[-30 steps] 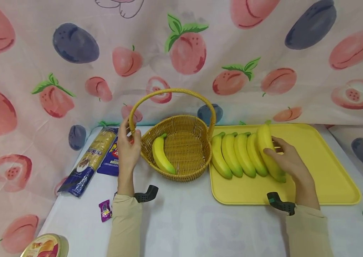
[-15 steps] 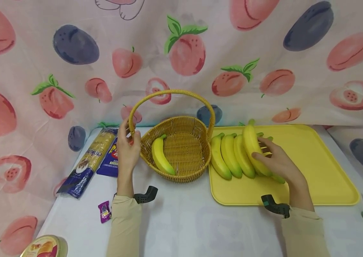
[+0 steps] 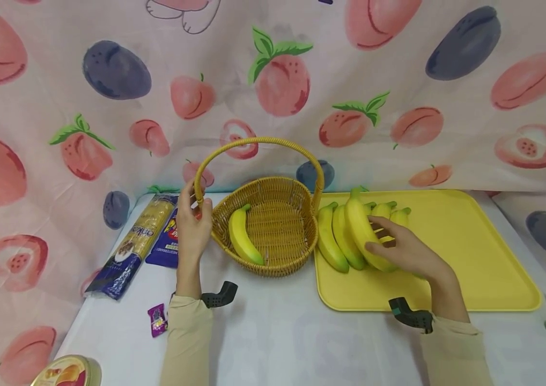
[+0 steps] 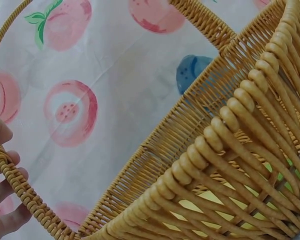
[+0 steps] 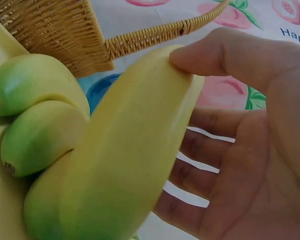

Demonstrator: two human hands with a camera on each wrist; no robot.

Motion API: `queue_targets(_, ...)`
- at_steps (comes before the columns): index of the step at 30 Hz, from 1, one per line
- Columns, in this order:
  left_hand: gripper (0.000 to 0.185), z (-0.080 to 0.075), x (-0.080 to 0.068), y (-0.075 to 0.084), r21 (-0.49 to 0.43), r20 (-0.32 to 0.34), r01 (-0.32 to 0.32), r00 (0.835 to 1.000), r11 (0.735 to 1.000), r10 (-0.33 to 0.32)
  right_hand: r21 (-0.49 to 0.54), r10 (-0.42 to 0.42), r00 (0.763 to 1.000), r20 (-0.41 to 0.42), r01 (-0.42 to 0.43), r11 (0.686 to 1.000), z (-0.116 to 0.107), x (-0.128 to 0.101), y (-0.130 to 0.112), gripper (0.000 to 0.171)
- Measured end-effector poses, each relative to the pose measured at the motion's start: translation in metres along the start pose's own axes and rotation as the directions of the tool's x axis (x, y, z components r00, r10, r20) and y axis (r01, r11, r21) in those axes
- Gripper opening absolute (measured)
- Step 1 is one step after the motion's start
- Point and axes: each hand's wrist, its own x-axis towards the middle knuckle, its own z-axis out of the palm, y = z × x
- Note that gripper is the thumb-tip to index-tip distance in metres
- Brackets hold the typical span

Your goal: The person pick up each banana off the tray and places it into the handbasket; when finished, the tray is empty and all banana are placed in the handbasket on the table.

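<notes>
Banana (image 3: 363, 234) pinched between thumb and fingers of right hand (image 3: 405, 253), left hand (image 3: 193, 225) curled round basket handle (image 3: 258, 143)

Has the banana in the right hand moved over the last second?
Yes. The held banana has shifted left across the yellow tray, toward the wicker basket, carried by the right hand.

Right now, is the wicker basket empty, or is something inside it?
Not empty. One banana lies inside the basket, along its left side. The left hand grips the basket's handle.
</notes>
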Motion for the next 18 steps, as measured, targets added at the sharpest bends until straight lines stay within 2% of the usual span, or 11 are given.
queue_targets(5,0.047,0.001,0.002,-0.007,-0.006,-0.003,0.001,1.0,1.0,-0.001,-0.005,-0.048,0.998,0.032,0.049,0.999,0.005,0.001,-0.006,0.068)
queue_targets(12,0.047,0.001,0.001,-0.004,-0.001,0.004,0.003,1.0,1.0,-0.003,0.024,-0.15,0.983,0.107,0.148,0.989,0.018,0.004,-0.015,0.066)
queue_targets(18,0.049,0.004,0.008,-0.028,-0.008,-0.007,-0.005,1.0,1.0,0.005,0.053,-0.194,0.971,0.137,0.188,0.981,0.033,0.011,-0.021,0.066)
